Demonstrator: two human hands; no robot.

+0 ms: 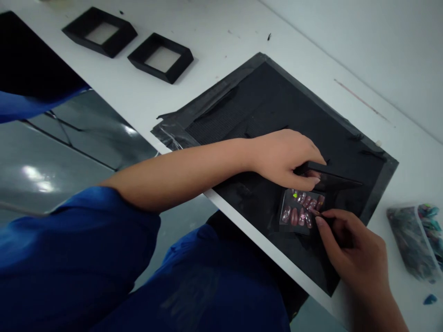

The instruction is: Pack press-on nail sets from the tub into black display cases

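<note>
A small tray of press-on nails (294, 216), pinkish and glittery in two rows, lies on the black mat (270, 106). A bright yellow-green spot shows at its upper left. Reaching over the mat, my left hand (290, 159) grips a black box lid (341, 180), held tilted up just behind the nails. My right hand (356, 249) is closed in a pinch at the tray's right edge, thumb and index finger beside the nails. Whatever lies between those fingertips is too small to make out.
Two black window frames (161, 57) sit on the white table (214, 27) at the upper left. On the right stands a clear plastic container (411, 242) of small blue-green packets, with one loose blue piece (430, 299) nearby. The table's front edge runs close to my lap.
</note>
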